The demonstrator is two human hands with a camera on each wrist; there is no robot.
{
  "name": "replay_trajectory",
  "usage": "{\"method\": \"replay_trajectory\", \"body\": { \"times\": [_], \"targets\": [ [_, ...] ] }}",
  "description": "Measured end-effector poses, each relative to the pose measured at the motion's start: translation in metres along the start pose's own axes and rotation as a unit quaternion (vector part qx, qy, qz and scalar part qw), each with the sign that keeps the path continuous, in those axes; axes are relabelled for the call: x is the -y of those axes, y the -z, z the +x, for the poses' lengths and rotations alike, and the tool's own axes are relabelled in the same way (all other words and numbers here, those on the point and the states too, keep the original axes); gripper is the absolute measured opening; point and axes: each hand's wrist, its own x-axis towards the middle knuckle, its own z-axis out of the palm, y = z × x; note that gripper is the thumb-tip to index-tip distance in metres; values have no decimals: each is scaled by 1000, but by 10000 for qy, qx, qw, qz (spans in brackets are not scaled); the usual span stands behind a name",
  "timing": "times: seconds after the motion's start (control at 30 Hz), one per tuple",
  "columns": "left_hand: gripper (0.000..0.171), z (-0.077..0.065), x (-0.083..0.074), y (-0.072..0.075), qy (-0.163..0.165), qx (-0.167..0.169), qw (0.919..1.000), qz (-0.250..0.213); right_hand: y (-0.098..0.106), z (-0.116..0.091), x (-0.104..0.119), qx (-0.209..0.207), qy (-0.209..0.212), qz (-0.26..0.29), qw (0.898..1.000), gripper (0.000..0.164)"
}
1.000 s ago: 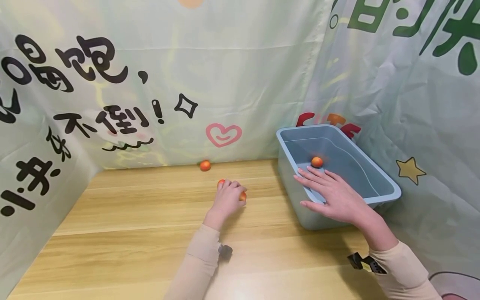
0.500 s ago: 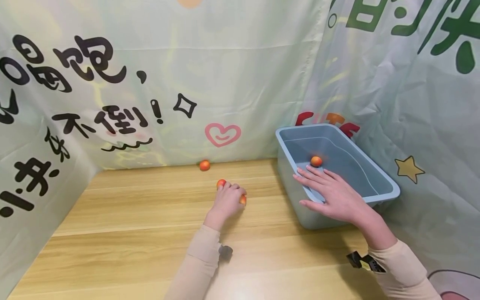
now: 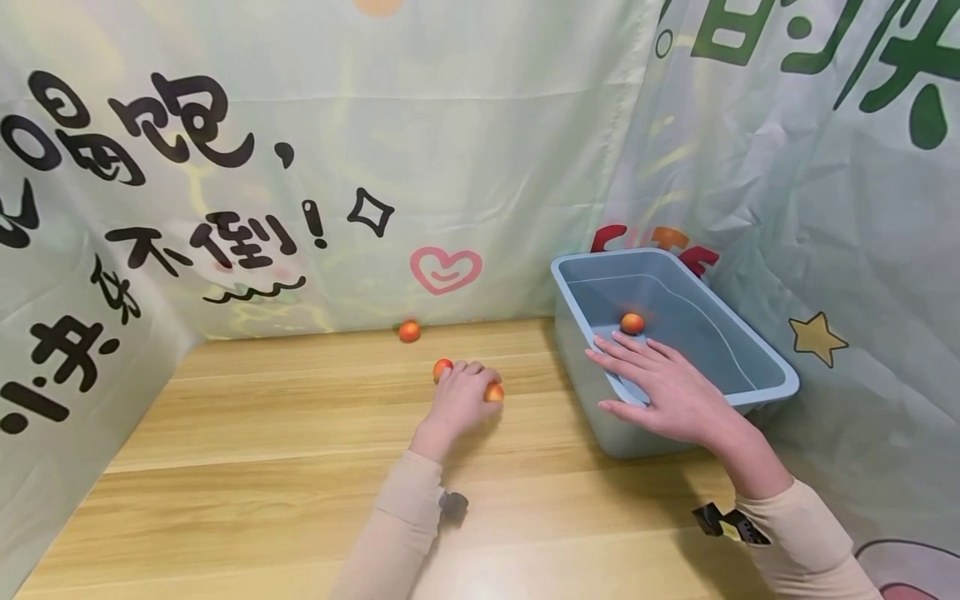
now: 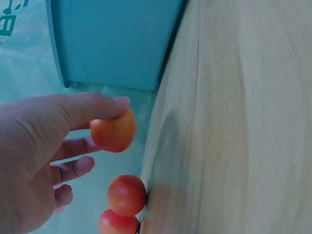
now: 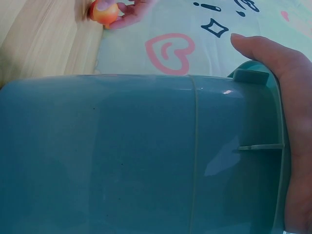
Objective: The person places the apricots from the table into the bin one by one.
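My left hand (image 3: 459, 397) is over the middle of the wooden table, pinching a small orange-red tomato (image 4: 114, 130) between thumb and fingers. In the left wrist view this tomato hangs off the wood, its upper side hidden by the thumb. Just beyond the hand lies a second tomato (image 3: 442, 369), and a third tomato (image 3: 409, 332) is farther back by the cloth. On the right, a blue-grey plastic bin (image 3: 757, 398) holds one tomato (image 3: 632, 323). My right hand (image 3: 671, 392) rests on the bin's near-left rim, fingers straight and spread.
The wooden table (image 3: 247, 467) runs back to a printed cloth backdrop (image 3: 480, 167), with another cloth wall on each side. Between the left hand and the bin's tall side wall (image 5: 136, 146) lies a stretch of table.
My left hand has shifted slightly right and up with the pinched tomato, moving apart from the tomato behind it. The right hand stays on the bin rim.
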Motion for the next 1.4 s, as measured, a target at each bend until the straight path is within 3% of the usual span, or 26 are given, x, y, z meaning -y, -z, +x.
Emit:
{"method": "replay_trajectory", "body": {
  "times": [0.2,0.67,1.0,1.4],
  "targets": [
    [36,2,-4,0,12,-285,9991,-309,0,0,1,-36,10,-16,10000,69],
    [38,12,-13,1,-261,-1399,9883,-544,0,1,1,-56,-5,-7,10000,69],
    [36,19,-21,7,-426,-1710,9820,-682,0,1,1,35,-34,59,10000,70],
    [35,40,-36,19,-668,-2003,9757,-591,-1,1,0,-57,6,18,10000,68]
  ]
}}
